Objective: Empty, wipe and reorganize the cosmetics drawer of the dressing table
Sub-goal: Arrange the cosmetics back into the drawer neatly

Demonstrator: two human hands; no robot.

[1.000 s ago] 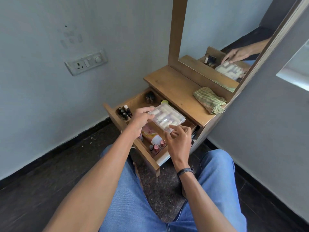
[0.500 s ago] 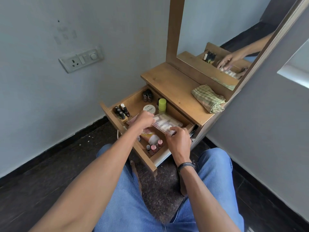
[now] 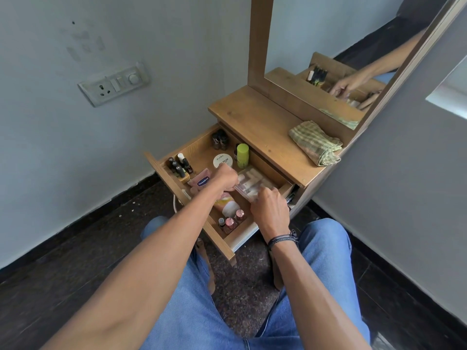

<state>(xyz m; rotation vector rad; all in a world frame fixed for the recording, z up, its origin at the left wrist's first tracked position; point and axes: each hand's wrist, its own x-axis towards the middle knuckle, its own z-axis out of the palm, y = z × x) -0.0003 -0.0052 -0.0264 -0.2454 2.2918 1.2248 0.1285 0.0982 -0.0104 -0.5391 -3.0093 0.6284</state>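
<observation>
Evidently light but rigid, the clear plastic compartment box (image 3: 252,184) is pinched at its near corners by left hand (image 3: 225,178) and right hand (image 3: 270,209).

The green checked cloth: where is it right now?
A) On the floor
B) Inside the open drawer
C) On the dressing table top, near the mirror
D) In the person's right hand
C: the folded green checked cloth lies on the wooden dressing table top below the mirror, while both hands hold the clear plastic case over the drawer.
</observation>
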